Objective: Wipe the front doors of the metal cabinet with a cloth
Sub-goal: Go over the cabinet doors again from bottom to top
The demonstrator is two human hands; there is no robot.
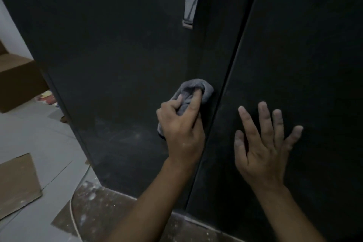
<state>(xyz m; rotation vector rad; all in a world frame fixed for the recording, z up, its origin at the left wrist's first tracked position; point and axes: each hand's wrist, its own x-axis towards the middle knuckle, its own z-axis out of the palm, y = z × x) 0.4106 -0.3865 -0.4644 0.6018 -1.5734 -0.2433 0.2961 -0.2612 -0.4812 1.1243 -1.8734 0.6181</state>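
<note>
Left hand grips cloth, long axis near-upright, against left door.

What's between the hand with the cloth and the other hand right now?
In the head view, only the door seam runs between the left hand, gripping the cloth, and the flat right hand; nothing else lies there.

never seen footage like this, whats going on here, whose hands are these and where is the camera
No machine: a person wears one camera on the head, so you see their own two hands. The left hand holds a bunched grey cloth against the left door of a dark cabinet, near the gap between the doors. The right hand is open, fingers spread, seemingly flat on the right door. A silver handle shows above; cardboard lies on the floor at left.
</note>
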